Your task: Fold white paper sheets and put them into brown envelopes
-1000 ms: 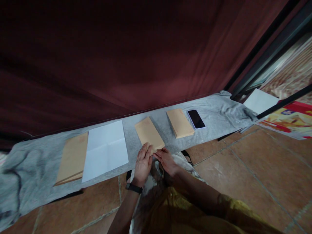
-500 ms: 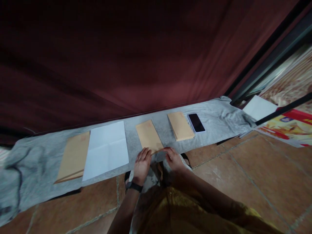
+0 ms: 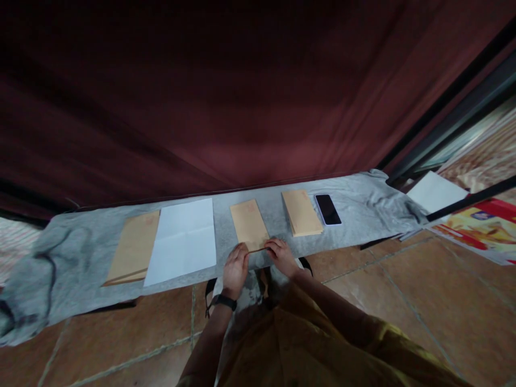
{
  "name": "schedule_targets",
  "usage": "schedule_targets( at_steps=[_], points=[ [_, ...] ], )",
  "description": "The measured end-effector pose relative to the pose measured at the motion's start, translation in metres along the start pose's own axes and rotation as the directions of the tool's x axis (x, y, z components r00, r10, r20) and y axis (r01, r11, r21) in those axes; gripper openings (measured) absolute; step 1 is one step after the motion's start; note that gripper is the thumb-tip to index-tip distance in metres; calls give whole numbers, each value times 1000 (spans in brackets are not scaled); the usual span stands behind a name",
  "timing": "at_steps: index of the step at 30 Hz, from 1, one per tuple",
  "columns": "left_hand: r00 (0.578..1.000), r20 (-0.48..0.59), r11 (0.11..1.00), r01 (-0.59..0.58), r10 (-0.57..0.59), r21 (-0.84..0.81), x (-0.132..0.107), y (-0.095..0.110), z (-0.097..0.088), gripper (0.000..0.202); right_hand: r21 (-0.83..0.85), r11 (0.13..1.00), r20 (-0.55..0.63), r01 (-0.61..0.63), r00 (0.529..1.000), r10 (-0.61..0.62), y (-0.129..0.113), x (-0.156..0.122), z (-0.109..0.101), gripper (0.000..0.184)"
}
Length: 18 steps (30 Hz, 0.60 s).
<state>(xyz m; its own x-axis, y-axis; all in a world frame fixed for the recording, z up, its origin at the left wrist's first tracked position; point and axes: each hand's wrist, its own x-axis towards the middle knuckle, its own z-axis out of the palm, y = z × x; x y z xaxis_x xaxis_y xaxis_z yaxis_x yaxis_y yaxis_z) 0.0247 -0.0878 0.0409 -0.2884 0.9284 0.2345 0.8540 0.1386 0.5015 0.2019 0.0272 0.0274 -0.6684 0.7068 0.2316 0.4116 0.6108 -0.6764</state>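
A brown paper envelope (image 3: 249, 221) lies lengthwise on the grey cloth in front of me, its near end at the cloth's front edge. My left hand (image 3: 235, 270) is closed at its near left corner, fingers on the paper. At the near right corner, my right hand (image 3: 281, 256) pinches the edge with bent fingers. A dark line shows along the near end between both hands; whether this is a folded flap I cannot tell. Left of it lies a white sheet (image 3: 183, 242) with faint creases. To the right sits a small stack of brown envelopes (image 3: 302, 213).
More brown envelopes (image 3: 135, 242) lie beyond the white sheet, partly under its left edge. A phone (image 3: 328, 209) rests right of the stack. Grey cloth (image 3: 358, 201) covers the narrow surface, against a dark red curtain (image 3: 242, 134). A colourful printed box (image 3: 484, 223) stands far right.
The view has shifted slightly. Both hands stay at the envelope's near end; the right fingers have drawn in closer around its right corner.
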Motion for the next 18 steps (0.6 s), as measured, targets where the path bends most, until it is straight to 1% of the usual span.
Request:
schedule_targets(
  at_steps=[3, 6, 11, 18],
  points=[
    [999, -50, 999, 14, -16, -28, -1, -4, 5, 25, 28, 999, -38, 21, 999, -20, 6, 5, 2, 16],
    [995, -92, 998, 34, -39, -50, -1, -6, 9, 22, 55, 998, -56, 23, 998, -20, 10, 7, 3, 15],
    [987, -139, 995, 67, -77, -69, -3, -2, 13, 17, 117, 993, -68, 18, 998, -10, 13, 11, 2, 15],
    [975, -187, 992, 108, -118, -62, -5, 2, 11, 17, 80, 997, -66, 18, 998, -13, 13, 13, 1, 15]
  ],
)
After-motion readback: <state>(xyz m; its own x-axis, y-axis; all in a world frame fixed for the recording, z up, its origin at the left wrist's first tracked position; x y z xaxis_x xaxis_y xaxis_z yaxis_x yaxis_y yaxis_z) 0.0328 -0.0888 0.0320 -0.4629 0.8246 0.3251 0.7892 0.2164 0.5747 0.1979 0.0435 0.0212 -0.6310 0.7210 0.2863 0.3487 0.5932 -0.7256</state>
